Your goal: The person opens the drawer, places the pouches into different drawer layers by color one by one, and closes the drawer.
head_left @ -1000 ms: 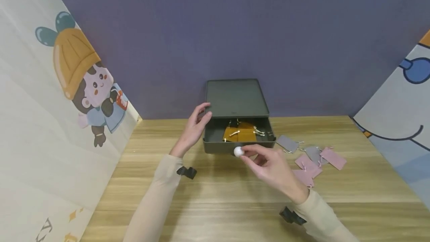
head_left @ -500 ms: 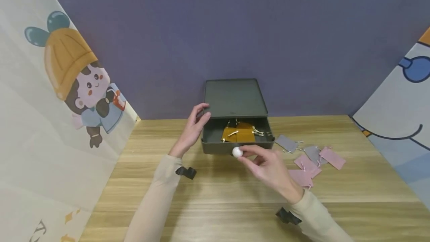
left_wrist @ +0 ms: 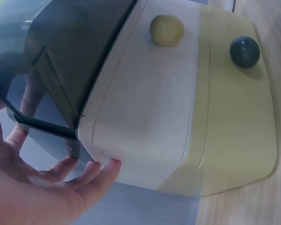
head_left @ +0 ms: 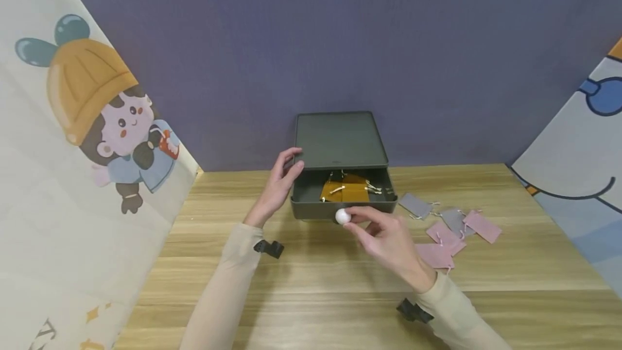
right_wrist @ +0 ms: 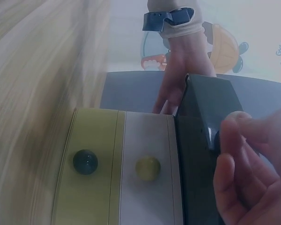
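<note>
A small drawer unit point(head_left: 340, 139) with a dark green top stands against the back wall. Its top drawer point(head_left: 316, 210) is pulled out, with several mustard drawstring pouches point(head_left: 356, 192) lying inside. My right hand point(head_left: 391, 242) pinches the white round knob point(head_left: 343, 216) on that drawer's front between thumb and fingertips. At the unit's left side is my left hand point(head_left: 277, 185), its spread fingers touching the side wall. Below, in the left wrist view, are a closed white drawer point(left_wrist: 140, 93) with a yellow knob point(left_wrist: 166, 30) and a yellow-green drawer point(left_wrist: 234, 112) with a dark knob point(left_wrist: 245, 51).
Right of the unit, grey pouches point(head_left: 415, 206) and pink pouches point(head_left: 482, 227) lie loosely on the wooden table point(head_left: 311, 307), some overlapping. A purple-grey wall point(head_left: 340, 42) rises behind, and printed cloth panels point(head_left: 63, 204) flank both sides.
The head view has shifted slightly. My right hand keeps its pinch on the knob, my left hand stays at the unit's side, and the drawer stands out about as far as before.
</note>
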Demonstrator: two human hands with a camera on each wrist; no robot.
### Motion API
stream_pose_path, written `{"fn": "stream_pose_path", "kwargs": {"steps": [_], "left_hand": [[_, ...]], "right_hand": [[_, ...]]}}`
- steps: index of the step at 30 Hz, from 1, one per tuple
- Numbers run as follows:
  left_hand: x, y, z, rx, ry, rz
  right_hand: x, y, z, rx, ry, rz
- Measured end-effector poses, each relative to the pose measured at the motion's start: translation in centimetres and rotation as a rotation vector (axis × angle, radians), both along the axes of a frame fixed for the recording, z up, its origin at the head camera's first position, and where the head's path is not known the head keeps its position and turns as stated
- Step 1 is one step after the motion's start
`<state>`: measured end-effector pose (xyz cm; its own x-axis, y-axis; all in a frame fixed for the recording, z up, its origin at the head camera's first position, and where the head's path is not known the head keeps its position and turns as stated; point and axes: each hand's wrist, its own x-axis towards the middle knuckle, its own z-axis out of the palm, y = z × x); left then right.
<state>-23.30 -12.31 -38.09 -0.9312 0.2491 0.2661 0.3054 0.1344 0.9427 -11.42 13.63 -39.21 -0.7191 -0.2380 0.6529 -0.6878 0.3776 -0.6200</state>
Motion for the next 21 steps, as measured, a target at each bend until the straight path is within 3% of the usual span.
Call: {"fn": "stream_pose_path", "kwargs": {"steps": [21], "left_hand": [[-0.37,-0.23,-0.27,-0.024,-0.012,-0.021]], "right_hand": [[-0.53,-0.35,-0.03,0.002,-0.086,-0.065]]}}
